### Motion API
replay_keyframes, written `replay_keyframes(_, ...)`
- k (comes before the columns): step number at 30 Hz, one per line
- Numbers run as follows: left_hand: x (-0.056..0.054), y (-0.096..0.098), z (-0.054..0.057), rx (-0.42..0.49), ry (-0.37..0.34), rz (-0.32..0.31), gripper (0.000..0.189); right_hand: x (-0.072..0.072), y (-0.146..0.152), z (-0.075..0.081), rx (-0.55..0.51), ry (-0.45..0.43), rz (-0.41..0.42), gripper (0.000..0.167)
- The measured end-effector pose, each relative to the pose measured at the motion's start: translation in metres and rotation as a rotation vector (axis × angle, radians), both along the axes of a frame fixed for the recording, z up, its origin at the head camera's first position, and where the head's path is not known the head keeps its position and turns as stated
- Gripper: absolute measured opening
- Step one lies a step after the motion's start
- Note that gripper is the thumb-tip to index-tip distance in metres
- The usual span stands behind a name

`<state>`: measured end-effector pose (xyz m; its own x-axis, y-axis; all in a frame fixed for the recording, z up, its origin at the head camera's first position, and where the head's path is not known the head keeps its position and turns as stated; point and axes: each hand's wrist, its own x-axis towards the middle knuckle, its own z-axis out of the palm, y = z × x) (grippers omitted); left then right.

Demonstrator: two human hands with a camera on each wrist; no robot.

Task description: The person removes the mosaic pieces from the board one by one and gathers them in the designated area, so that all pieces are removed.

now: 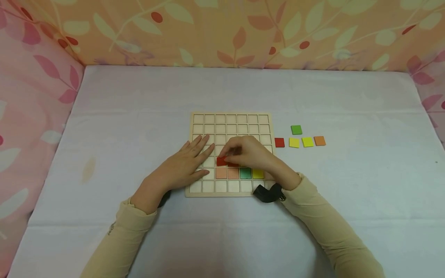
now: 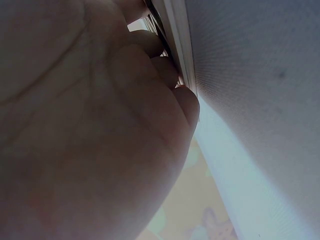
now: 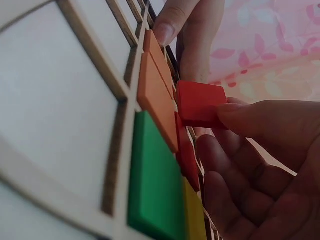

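My right hand point(image 1: 249, 153) pinches a square red tile point(image 3: 199, 102) between thumb and forefinger, low over the wooden grid board point(image 1: 231, 194). The tile is tilted in the right wrist view, just off the cells. Another red tile point(image 3: 186, 155) lies in the grid beside it, partly covered by the hand in the head view. Along the row below sit two salmon-orange tiles point(image 1: 221, 173), a green tile point(image 1: 245, 173) and a yellow tile point(image 1: 258, 173). My left hand point(image 1: 182, 166) rests on the board's left side, fingers spread; its palm point(image 2: 90, 125) fills much of the left wrist view.
Right of the board lie loose tiles: a red one point(image 1: 279, 142), two yellow ones point(image 1: 294, 143), an orange one point(image 1: 320, 141) and a light green one point(image 1: 296, 129). A white cloth point(image 1: 222, 235) covers the table. Patterned fabric point(image 1: 222, 34) stands around the back and sides.
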<state>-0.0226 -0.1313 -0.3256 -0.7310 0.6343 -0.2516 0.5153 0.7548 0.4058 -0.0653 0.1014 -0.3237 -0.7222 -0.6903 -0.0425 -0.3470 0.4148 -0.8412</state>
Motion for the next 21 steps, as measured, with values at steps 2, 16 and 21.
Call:
replay_keyframes(2, 0.0, 0.0, 0.0, 0.0, 0.0, 0.0, 0.069, -0.001, 0.001, 0.001, -0.011, -0.025, -0.015, 0.012)
replay_keyframes(16, -0.003, -0.002, -0.003, -0.015, -0.024, -0.016, 0.07, -0.002, 0.013, 0.004, -0.043, -0.146, -0.077, 0.013)
replay_keyframes(21, -0.007, -0.003, -0.002, -0.018, -0.027, -0.021, 0.071, -0.003, 0.024, 0.008, -0.037, -0.16, -0.135, 0.012)
